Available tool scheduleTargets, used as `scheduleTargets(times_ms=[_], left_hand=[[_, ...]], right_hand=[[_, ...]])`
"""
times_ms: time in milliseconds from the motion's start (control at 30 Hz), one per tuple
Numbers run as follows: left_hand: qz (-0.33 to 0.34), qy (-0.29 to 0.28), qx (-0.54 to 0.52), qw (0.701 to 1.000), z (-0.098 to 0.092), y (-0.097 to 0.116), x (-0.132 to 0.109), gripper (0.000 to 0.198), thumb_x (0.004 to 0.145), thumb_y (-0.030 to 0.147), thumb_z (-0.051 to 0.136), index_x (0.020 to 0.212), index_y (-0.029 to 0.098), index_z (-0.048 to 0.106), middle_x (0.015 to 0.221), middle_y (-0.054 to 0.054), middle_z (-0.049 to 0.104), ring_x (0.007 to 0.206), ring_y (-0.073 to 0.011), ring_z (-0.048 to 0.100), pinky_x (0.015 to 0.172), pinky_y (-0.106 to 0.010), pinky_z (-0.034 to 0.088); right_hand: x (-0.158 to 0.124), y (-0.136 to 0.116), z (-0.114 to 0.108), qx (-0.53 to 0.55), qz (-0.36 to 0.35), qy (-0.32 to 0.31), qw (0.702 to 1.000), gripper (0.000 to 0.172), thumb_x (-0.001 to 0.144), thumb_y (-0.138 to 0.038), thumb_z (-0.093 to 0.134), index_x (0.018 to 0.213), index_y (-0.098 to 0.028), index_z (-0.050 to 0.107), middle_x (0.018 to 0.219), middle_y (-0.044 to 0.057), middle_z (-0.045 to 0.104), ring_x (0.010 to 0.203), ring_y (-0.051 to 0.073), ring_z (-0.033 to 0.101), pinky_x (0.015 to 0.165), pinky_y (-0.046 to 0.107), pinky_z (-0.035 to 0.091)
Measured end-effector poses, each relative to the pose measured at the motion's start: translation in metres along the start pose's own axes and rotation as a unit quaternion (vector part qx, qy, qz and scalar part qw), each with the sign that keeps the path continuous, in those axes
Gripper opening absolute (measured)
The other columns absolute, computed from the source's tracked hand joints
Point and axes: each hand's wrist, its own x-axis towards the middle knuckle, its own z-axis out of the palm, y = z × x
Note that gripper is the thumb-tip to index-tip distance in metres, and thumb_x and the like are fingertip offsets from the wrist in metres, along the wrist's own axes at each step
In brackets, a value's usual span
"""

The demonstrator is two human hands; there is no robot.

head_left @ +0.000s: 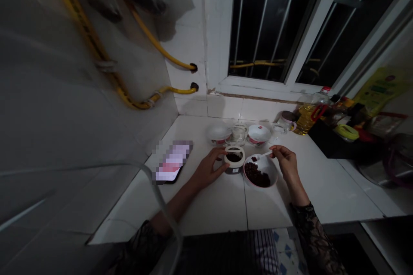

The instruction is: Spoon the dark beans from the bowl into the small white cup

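My left hand (pixel 211 166) grips the side of a small jar (pixel 234 167) with a white rim and dark contents, its thumb and fingers round the near left edge. My right hand (pixel 285 161) pinches the handle of a small white spoon (pixel 265 154). The spoon's tip, with a bit of dark red stuff on it, is over a white bowl (pixel 272 172). Dark brown pieces (pixel 256 175) lie in that bowl, which stands just right of the jar.
Behind stand two white bowls (pixel 259 132) (pixel 217 132) and a glass container (pixel 238 133). A lit phone (pixel 174 161) lies to the left. An oil bottle (pixel 305 118) and a black box of condiments (pixel 329 139) stand at the right. A pale cable (pixel 161 202) hangs in front at the left.
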Motion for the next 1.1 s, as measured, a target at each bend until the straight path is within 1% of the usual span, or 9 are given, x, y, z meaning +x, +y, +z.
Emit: scheduleTargets(times_ms=[133,233,367,433,500,600,767,933,1100], left_hand=[[-0.005,-0.001,-0.001,1.0,0.0,0.0,0.0,0.028,0.093,0.037,0.063,0.118,0.024,0.059,0.133,-0.012,0.061,0.124,-0.0254,0.062,0.088,-0.036,0.061],[-0.003,0.0,-0.004,1.0,0.0,-0.001,0.0,0.029,0.092,0.037,0.064,0.118,0.024,0.059,0.132,-0.013,0.061,0.124,-0.0261,0.062,0.087,-0.037,0.061],[-0.006,0.002,-0.006,1.0,0.0,-0.001,0.0,0.029,0.091,0.036,0.064,0.117,0.024,0.059,0.132,-0.013,0.061,0.122,-0.0264,0.063,0.088,-0.038,0.06],[-0.004,0.0,-0.004,1.0,0.0,0.0,0.0,0.029,0.092,0.036,0.064,0.118,0.024,0.058,0.132,-0.013,0.061,0.123,-0.0264,0.062,0.088,-0.038,0.06],[0.002,-0.003,-0.004,1.0,0.0,0.0,0.0,0.03,0.092,0.036,0.064,0.119,0.024,0.058,0.133,-0.013,0.061,0.123,-0.0261,0.061,0.089,-0.038,0.06],[0.004,-0.001,-0.005,1.0,-0.001,0.0,0.0,0.03,0.092,0.036,0.063,0.119,0.024,0.058,0.133,-0.013,0.061,0.123,-0.0254,0.062,0.09,-0.038,0.06],[0.0,-0.004,-0.002,1.0,0.0,-0.002,0.0,0.03,0.092,0.037,0.063,0.118,0.024,0.058,0.133,-0.013,0.061,0.123,-0.0255,0.061,0.087,-0.036,0.06],[-0.002,0.006,-0.007,1.0,0.001,-0.002,0.0,0.029,0.091,0.036,0.065,0.117,0.024,0.059,0.132,-0.013,0.062,0.123,-0.0258,0.062,0.087,-0.036,0.061],[-0.007,-0.001,-0.007,1.0,0.001,-0.001,0.0,0.03,0.092,0.037,0.064,0.118,0.024,0.059,0.132,-0.013,0.062,0.125,-0.0266,0.061,0.088,-0.037,0.061]], right_hand=[[-0.002,-0.022,0.017,-0.043,-0.075,0.028,0.996,0.03,0.083,-0.047,0.058,0.085,-0.02,0.072,0.066,0.003,0.068,0.067,0.021,0.063,0.072,0.035,0.05],[-0.01,-0.037,0.032,-0.129,-0.201,0.029,0.971,0.025,0.093,-0.036,0.052,0.091,-0.021,0.072,0.076,0.005,0.071,0.078,0.022,0.064,0.081,0.038,0.049],[-0.021,-0.043,0.046,-0.246,-0.425,-0.094,0.866,0.03,0.093,-0.015,0.044,0.102,-0.022,0.072,0.082,0.007,0.072,0.082,0.023,0.063,0.089,0.043,0.045],[-0.022,-0.041,0.044,-0.272,-0.478,-0.115,0.827,0.033,0.092,-0.01,0.043,0.106,-0.021,0.071,0.083,0.007,0.073,0.082,0.023,0.062,0.091,0.044,0.044],[-0.021,-0.039,0.036,-0.281,-0.474,-0.088,0.83,0.033,0.092,-0.01,0.043,0.106,-0.02,0.07,0.084,0.007,0.073,0.081,0.023,0.062,0.089,0.044,0.043],[-0.015,-0.033,0.016,-0.298,-0.403,-0.031,0.865,0.027,0.095,-0.016,0.045,0.103,-0.021,0.071,0.081,0.006,0.072,0.077,0.023,0.062,0.086,0.043,0.044],[-0.012,-0.014,-0.009,-0.364,-0.34,-0.039,0.866,0.024,0.093,-0.018,0.048,0.096,-0.02,0.072,0.078,0.006,0.073,0.074,0.022,0.063,0.086,0.041,0.042],[-0.018,0.001,-0.003,-0.386,-0.319,-0.066,0.863,0.025,0.091,-0.016,0.048,0.093,-0.02,0.072,0.081,0.008,0.076,0.076,0.024,0.065,0.087,0.041,0.042],[-0.021,0.01,0.009,-0.303,-0.248,-0.059,0.919,0.025,0.091,-0.022,0.048,0.088,-0.022,0.073,0.079,0.006,0.076,0.078,0.024,0.067,0.084,0.039,0.046]])
